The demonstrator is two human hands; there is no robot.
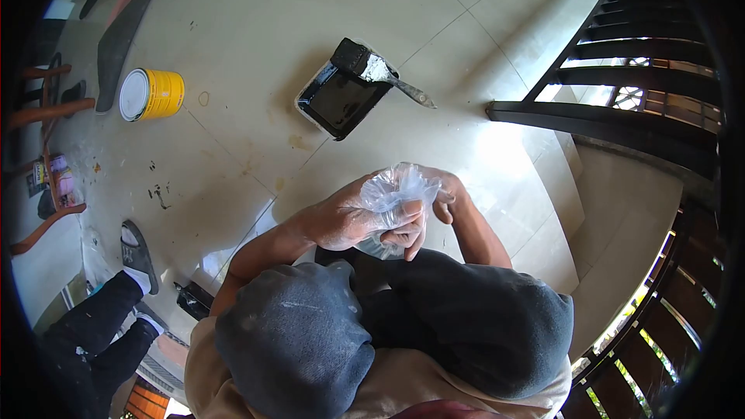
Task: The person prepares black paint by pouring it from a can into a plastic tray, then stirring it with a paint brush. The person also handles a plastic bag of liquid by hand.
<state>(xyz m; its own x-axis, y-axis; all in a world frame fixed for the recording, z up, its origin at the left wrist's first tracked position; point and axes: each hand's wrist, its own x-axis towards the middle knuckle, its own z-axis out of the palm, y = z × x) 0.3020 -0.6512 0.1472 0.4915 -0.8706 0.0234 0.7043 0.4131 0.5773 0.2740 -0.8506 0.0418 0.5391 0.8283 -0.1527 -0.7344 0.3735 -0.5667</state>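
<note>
A crumpled clear plastic bag (396, 190) is bunched between my two hands above my knees. My left hand (345, 217) is closed around it, its fingers curled over the near side. At the bag's far right side is my right hand (444, 190), fingers bent in against the plastic and partly hidden behind it. Beyond my hands a paint tray (341, 101) with dark paint lies on the floor. Across its upper corner rests a wide paintbrush (380, 71), with whitish paint near its base and its handle sticking out to the right.
A yellow paint can (163, 94) with a pale lid stands on the tiled floor (256, 0) at left. Dark wooden railings (605, 116) run along the right. Another person's legs (101, 326) and slipper (140, 256) show at lower left, near wooden chair parts (50, 229).
</note>
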